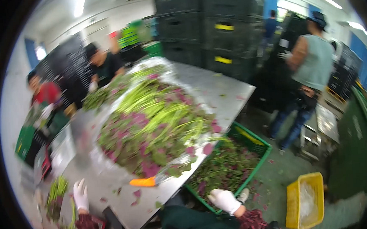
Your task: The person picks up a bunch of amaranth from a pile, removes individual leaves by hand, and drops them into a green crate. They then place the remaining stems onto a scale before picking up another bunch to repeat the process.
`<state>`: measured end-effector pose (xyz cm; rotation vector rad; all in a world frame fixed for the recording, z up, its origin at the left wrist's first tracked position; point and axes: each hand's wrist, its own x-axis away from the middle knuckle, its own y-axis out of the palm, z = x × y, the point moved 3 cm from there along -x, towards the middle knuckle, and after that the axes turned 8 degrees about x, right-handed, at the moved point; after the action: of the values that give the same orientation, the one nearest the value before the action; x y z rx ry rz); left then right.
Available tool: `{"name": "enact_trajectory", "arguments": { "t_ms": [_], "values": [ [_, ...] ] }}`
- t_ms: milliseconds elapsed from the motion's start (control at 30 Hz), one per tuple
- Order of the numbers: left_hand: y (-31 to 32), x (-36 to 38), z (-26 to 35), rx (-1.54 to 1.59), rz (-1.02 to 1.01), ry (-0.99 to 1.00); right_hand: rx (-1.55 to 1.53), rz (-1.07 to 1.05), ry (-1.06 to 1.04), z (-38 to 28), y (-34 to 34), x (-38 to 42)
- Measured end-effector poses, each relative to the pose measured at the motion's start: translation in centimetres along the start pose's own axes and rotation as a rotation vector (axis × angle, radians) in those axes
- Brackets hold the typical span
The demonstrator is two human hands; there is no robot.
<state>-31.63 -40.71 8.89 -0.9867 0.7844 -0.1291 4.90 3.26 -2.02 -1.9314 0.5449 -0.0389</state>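
Note:
My left hand [81,196], in a white glove, is over the metal table's near left part. Its fingers are stretched out and nothing shows in them. Close by lie a small bunch of leafy greens [57,195] and a dark oblong object [114,221]. My right hand [224,201], also gloved, is at the near edge of a green crate [258,164] full of loose green and purple leaves. Its fingers look slightly apart, though blurred, with nothing visible in them. A large heap of purple-green leafy vegetables [151,124] covers clear plastic. An orange-handled knife [142,182] lies in front.
The metal table [227,87] has its right edge beside the crate. On the floor stand a yellow basket [294,200] holding clear plastic and a big green bin [353,147]. Black crates [229,41] are stacked behind. Two people work at the left; another person [309,62] stands right.

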Motion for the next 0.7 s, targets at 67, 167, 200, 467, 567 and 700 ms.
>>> {"name": "enact_trajectory", "arguments": {
  "t_ms": [67,167,200,467,567,700],
  "values": [
    [2.5,-2.4,3.6,0.172,-0.153,-0.018,0.008,-0.017,0.004,0.5,-0.5,0.6],
    [6.9,-5.0,7.9,0.339,-0.194,0.06,-0.019,-0.025,0.099,2.3,-0.1,2.4],
    [8.0,-5.8,9.4,0.352,-0.2,0.081,-0.016,-0.041,0.127,2.8,0.0,2.9],
    [13.5,-6.9,23.3,0.349,-0.387,0.457,-0.021,-0.149,0.259,5.4,0.6,8.0],
    [13.3,-6.5,25.8,0.304,-0.443,0.481,-0.02,-0.156,0.238,5.1,1.1,7.8],
    [14.0,-6.5,25.9,0.376,-0.469,0.562,-0.027,-0.161,0.18,4.4,2.2,7.4]
  ]
}}
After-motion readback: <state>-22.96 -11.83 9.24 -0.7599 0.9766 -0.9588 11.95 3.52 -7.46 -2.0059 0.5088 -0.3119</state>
